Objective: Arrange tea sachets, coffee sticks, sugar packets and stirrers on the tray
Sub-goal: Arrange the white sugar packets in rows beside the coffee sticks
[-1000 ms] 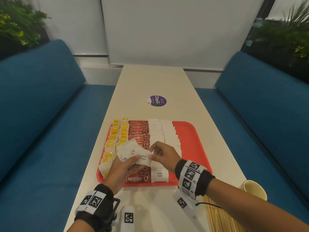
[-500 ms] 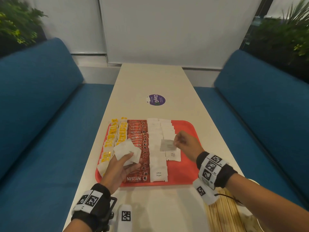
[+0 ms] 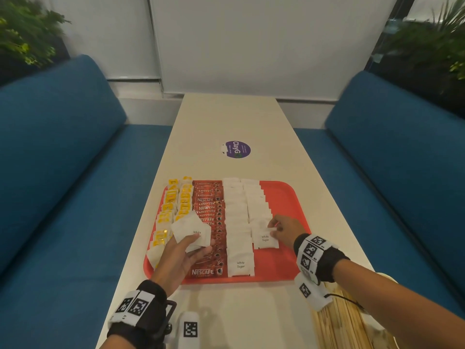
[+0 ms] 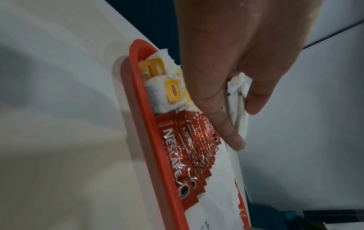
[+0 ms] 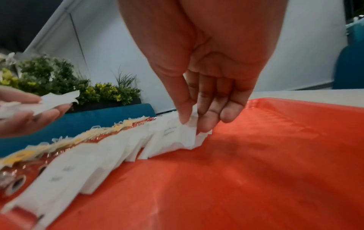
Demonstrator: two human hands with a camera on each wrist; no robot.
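Right hand (image 3: 284,229) pinches sugar packet (image 3: 264,239) on tray (image 3: 284,197); left hand (image 3: 181,255) grips spare packets (image 3: 191,230).

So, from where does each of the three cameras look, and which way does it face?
Head: above, facing forward and down at the red tray; both forearms show.
Left wrist: along the left hand, which grips spare sugar packets above the Nescafe sticks.
Right wrist: along the right hand, which pinches a sugar packet in the row.
Shared: all see the tray; head and right wrist see both hands.
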